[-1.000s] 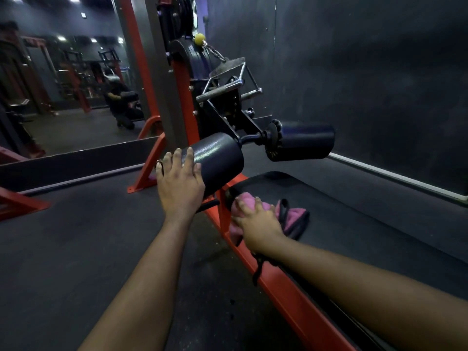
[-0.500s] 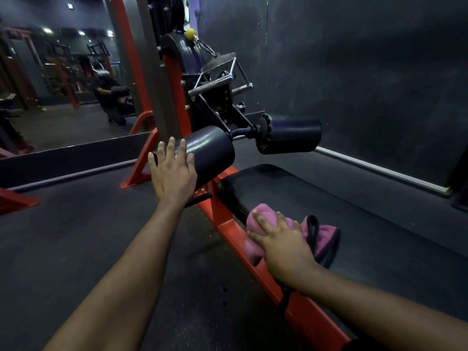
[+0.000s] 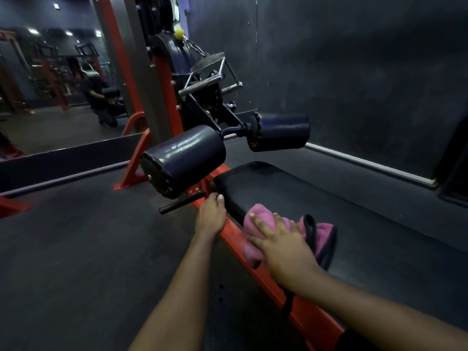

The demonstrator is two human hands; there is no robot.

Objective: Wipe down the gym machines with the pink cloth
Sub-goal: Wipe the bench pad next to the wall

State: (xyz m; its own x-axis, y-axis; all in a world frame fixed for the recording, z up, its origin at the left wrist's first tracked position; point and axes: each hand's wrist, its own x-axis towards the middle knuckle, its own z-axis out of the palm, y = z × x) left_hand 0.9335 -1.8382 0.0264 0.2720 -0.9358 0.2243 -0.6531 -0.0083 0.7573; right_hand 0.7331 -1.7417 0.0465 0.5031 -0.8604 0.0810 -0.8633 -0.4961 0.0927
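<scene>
The pink cloth [image 3: 258, 217] lies bunched on the near-left edge of the black bench pad [image 3: 291, 193], partly draped over the orange frame rail [image 3: 306, 315]. My right hand [image 3: 281, 247] presses down on the cloth with fingers spread flat. My left hand [image 3: 211, 216] grips the front corner of the pad, thumb on top, its fingers curled out of sight. Two black roller pads, the left roller pad [image 3: 187, 158] and the right roller pad [image 3: 281, 131], stick out above the pad's far end.
A black strap loop [image 3: 310, 230] lies over the cloth. A short black pin [image 3: 179, 204] juts out by my left hand. A chrome cable handle [image 3: 202, 83] hangs on the orange upright. A wall mirror [image 3: 50, 97] is at left, a dark wall at right, rubber floor around.
My left hand left the left roller pad and dropped to the pad's front corner. My right hand slid the cloth along the pad's edge toward me.
</scene>
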